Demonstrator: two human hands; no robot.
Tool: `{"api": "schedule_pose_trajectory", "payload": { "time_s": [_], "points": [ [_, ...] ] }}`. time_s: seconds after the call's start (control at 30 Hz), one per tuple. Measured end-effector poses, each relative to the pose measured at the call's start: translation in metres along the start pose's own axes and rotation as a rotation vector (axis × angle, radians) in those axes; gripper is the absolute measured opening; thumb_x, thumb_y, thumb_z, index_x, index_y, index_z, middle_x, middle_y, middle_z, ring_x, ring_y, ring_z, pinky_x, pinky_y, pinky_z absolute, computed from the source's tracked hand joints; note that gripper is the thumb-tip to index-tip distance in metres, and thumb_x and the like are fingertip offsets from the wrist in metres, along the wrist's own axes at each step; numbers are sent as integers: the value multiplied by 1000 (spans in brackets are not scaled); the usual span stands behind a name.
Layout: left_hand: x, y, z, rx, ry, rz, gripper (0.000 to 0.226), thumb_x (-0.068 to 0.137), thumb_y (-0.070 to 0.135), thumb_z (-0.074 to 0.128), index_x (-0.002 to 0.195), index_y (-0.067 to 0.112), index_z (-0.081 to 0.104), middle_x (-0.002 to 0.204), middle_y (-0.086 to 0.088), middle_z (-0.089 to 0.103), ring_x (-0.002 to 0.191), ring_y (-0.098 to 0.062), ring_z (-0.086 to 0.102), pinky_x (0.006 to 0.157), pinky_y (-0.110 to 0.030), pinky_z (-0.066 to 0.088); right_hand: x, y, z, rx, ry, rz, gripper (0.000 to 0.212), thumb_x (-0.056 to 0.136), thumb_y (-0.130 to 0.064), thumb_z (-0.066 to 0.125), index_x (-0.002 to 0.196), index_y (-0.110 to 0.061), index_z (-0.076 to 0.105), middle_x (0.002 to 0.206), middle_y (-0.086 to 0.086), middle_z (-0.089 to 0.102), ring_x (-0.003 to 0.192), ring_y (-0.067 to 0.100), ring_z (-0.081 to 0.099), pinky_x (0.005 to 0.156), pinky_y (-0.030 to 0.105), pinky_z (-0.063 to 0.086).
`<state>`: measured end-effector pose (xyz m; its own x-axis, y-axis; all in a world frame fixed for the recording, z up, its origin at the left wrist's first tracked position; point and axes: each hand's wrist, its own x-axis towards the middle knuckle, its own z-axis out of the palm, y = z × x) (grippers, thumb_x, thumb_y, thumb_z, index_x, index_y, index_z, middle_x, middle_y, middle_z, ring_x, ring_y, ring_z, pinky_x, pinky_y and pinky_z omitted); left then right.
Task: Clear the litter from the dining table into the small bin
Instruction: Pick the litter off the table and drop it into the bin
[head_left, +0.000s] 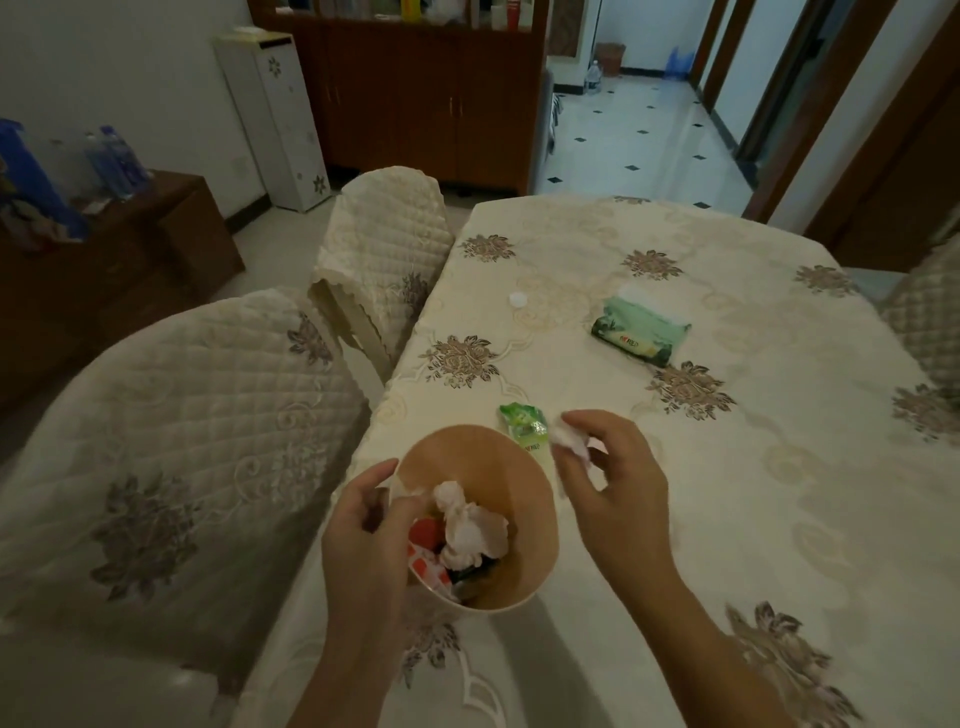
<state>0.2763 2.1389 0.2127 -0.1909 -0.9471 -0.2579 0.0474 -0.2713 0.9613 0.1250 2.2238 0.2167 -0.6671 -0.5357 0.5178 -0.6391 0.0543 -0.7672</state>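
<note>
Right hand (613, 483) is pinching a crumpled tissue (569, 441) just beside the small bin (524, 478) rim; left hand (363, 525) is curling over the bin's near edge, fingers touching tissue inside. Green wrapper (525, 423) is lying behind.

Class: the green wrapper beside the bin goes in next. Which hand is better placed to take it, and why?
Right. The right hand hovers beside the green wrapper, though it holds a tissue. The left hand is at the bin rim, farther off.
</note>
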Motion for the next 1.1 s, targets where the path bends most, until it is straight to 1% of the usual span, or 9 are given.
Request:
{"api": "schedule_pose_trajectory", "payload": {
  "time_s": [0.17,0.23,0.37,0.47,0.63,0.73,0.93,1.03,1.1],
  "points": [
    [12,5,-6,-52,-32,-35,29,73,9,65,90,33,68,103,-16,67,97,-38,64,85,-59,51,-10,-20,35,-124,-472,-183,29,72,-9,63,100,-20,60,104,3,65,98,3,50,84,4,34],
    [18,5,-8,-80,-32,-54,27,75,8,64,90,30,67,104,-17,67,97,-37,64,85,-55,52,-11,-20,46,-180,-584,-207,29,73,-15,65,102,-16,63,109,4,65,104,11,51,88,11,30],
    [32,5,-13,-106,-33,-82,25,80,7,60,95,26,66,105,-15,67,95,-34,65,81,-48,54,11,-21,47,-39,-344,-10,15,79,-18,65,94,-18,67,94,-5,67,90,11,59,81,21,45],
    [45,8,-14,-107,-16,-61,27,78,5,59,95,25,66,103,-13,68,92,-30,65,78,-46,53,35,12,51,-54,-132,220,17,82,-13,64,99,-15,64,98,2,66,87,15,59,78,27,47],
    [69,13,-14,-120,32,-48,27,80,2,56,94,23,65,95,-6,68,81,-21,63,61,-32,47,49,86,76,-403,-282,381,39,80,-14,65,117,-11,52,125,14,52,115,28,44,96,35,33],
    [79,19,-13,-141,53,-72,29,80,0,54,91,25,64,91,-2,67,79,-18,63,58,-31,47,46,111,94,-440,-394,502,53,79,-17,66,127,-15,44,137,19,38,122,36,35,99,42,32],
    [86,20,-14,-157,74,-84,31,80,-1,54,86,27,66,91,-3,69,82,-22,65,66,-36,51,35,136,113,-464,-274,419,31,84,1,53,113,-10,56,110,19,61,98,31,53,81,31,37],
    [83,20,-16,-158,83,-80,34,81,-4,50,86,26,66,90,-3,69,81,-21,65,64,-36,50,36,125,107,-349,-160,427,23,81,2,56,103,-5,61,100,19,66,92,32,58,80,35,42],
    [79,20,-17,-165,80,-76,33,81,-4,51,89,24,65,90,-3,69,80,-20,65,62,-34,49,40,104,100,-281,-71,395,19,81,-2,61,99,-6,63,95,16,69,85,27,61,75,30,43]
  ]
}}
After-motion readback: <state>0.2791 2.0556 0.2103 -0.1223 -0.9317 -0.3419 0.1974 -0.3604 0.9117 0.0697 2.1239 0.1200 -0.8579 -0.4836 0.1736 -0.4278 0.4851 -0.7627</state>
